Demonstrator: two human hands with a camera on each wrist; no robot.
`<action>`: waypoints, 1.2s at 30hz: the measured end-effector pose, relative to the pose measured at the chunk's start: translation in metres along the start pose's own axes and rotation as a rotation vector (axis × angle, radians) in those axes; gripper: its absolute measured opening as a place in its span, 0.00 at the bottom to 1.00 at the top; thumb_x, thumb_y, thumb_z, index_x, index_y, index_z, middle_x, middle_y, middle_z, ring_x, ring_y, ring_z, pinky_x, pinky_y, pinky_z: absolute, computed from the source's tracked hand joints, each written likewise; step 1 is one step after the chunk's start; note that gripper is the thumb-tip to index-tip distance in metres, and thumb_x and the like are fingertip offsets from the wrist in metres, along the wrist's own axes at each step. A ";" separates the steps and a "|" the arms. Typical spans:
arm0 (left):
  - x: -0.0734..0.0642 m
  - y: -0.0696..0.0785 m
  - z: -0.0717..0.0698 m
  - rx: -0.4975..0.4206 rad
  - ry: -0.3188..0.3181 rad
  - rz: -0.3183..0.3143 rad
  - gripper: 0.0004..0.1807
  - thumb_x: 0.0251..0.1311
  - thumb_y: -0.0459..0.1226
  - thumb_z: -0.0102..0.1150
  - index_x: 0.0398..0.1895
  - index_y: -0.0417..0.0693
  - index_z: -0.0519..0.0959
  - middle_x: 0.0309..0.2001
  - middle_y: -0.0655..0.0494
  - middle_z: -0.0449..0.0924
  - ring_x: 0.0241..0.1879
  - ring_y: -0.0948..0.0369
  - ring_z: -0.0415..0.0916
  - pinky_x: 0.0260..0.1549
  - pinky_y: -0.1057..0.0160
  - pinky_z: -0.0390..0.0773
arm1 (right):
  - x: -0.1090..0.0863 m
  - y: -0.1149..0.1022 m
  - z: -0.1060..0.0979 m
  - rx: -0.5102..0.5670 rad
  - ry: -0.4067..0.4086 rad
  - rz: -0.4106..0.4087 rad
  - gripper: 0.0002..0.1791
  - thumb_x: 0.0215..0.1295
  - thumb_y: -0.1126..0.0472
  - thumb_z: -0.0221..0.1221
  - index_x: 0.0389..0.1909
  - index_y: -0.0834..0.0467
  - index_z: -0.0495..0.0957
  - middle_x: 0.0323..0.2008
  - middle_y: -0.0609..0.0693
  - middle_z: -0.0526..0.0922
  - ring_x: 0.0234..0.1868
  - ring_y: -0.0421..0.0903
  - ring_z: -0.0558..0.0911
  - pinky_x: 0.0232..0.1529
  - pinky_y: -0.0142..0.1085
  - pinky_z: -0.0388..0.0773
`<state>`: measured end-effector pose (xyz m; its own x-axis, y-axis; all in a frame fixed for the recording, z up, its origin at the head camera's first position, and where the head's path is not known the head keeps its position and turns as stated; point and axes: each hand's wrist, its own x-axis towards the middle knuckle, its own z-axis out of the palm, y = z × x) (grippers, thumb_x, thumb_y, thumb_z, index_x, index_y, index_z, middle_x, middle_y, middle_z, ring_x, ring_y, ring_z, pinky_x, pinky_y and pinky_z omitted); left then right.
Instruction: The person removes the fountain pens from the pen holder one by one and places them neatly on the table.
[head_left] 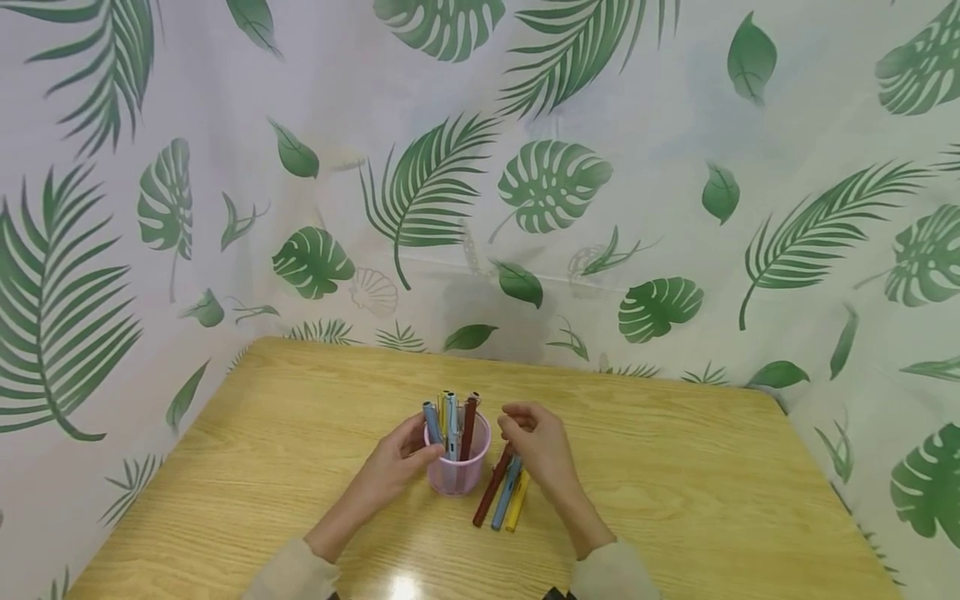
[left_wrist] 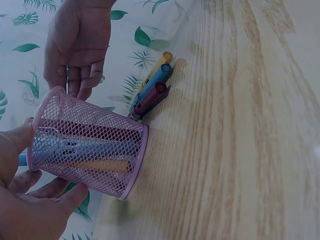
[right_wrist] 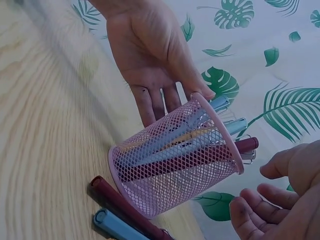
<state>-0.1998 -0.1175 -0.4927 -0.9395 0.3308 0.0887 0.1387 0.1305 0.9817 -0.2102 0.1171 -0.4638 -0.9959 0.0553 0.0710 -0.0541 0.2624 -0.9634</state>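
A pink mesh pen holder (head_left: 455,478) stands upright on the table with several pens in it, among them a dark red pen (head_left: 468,427), a light blue one and a yellow one. My left hand (head_left: 390,461) holds the holder from its left side, thumb at the rim and fingers round the wall. To the holder's right hovers my right hand (head_left: 542,443), fingers loosely bent and nothing between them in the right wrist view. Below it, side by side on the table, lie a dark red pen (head_left: 491,490), a blue pen (head_left: 506,495) and a yellow pen (head_left: 517,503).
The wood-grain table (head_left: 712,483) reaches back to a white cloth (head_left: 660,242) printed with green leaves, which also hangs along both sides. The holder and loose pens are near the middle of the table.
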 end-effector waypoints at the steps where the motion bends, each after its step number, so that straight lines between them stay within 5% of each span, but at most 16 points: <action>1: 0.000 0.000 0.000 0.004 -0.003 0.001 0.36 0.75 0.38 0.59 0.79 0.33 0.57 0.64 0.33 0.75 0.65 0.41 0.73 0.64 0.48 0.75 | 0.000 0.000 0.001 -0.003 -0.005 -0.007 0.14 0.71 0.66 0.62 0.53 0.70 0.82 0.41 0.59 0.86 0.37 0.47 0.83 0.37 0.40 0.87; 10: -0.001 0.000 0.000 0.000 0.000 -0.001 0.36 0.75 0.38 0.59 0.79 0.34 0.57 0.66 0.32 0.73 0.66 0.40 0.72 0.65 0.46 0.74 | 0.003 0.002 0.011 -0.052 -0.043 -0.061 0.15 0.71 0.63 0.65 0.53 0.67 0.83 0.43 0.57 0.86 0.42 0.48 0.83 0.40 0.36 0.85; 21: 0.000 0.002 0.000 0.004 0.007 -0.008 0.36 0.75 0.38 0.59 0.79 0.36 0.58 0.66 0.33 0.74 0.66 0.40 0.72 0.65 0.47 0.74 | 0.006 0.002 0.021 -0.130 -0.090 -0.174 0.16 0.69 0.62 0.68 0.52 0.69 0.83 0.47 0.60 0.86 0.47 0.54 0.84 0.48 0.44 0.85; 36: 0.002 -0.002 -0.001 -0.003 -0.011 0.005 0.35 0.76 0.38 0.58 0.79 0.37 0.58 0.67 0.34 0.73 0.67 0.42 0.71 0.67 0.47 0.72 | 0.012 0.000 0.037 -0.136 -0.108 -0.160 0.17 0.70 0.61 0.67 0.54 0.66 0.82 0.48 0.58 0.87 0.52 0.55 0.84 0.56 0.50 0.82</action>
<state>-0.2020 -0.1181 -0.4943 -0.9353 0.3419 0.0914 0.1420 0.1260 0.9818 -0.2243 0.0826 -0.4726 -0.9778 -0.0993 0.1844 -0.2086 0.3872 -0.8981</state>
